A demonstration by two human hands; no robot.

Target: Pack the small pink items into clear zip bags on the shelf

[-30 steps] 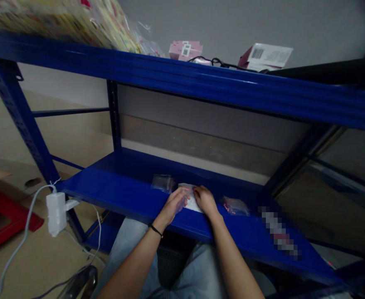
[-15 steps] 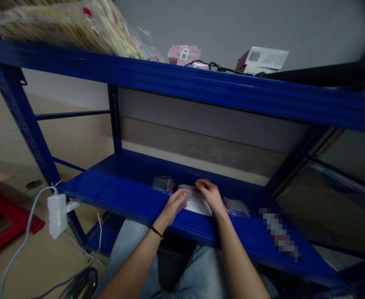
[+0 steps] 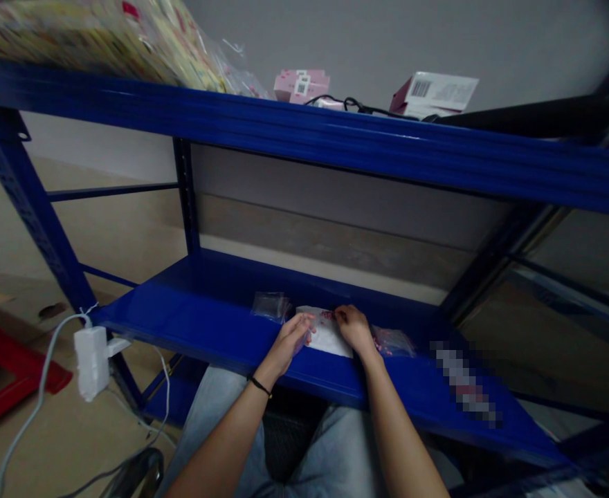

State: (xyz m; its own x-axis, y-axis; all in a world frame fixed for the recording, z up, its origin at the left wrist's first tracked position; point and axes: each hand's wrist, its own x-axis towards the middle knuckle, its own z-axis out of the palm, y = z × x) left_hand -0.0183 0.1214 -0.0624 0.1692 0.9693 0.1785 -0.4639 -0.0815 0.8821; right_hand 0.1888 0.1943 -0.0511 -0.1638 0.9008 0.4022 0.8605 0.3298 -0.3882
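A white sheet with small pink bits on it lies on the lower blue shelf. My left hand rests curled on the sheet's left edge, fingertips pinched against it. My right hand sits at the sheet's right top corner, fingers closed in a pinch by the pink bits; what it grips is too small to name. A clear plastic bag lies just left of the sheet. Another clear bag with pink pieces lies right of my right hand.
The upper blue shelf beam hangs close overhead, carrying plastic-wrapped patterned packs, pink boxes, a barcoded box and a black cable. A white power adapter with cables hangs at the shelf's left corner. A red object lies on the floor.
My right hand moved from the sheet's middle to its upper right corner, then drew back slightly. My left hand stayed on the sheet's left edge. The camera shifted a little.
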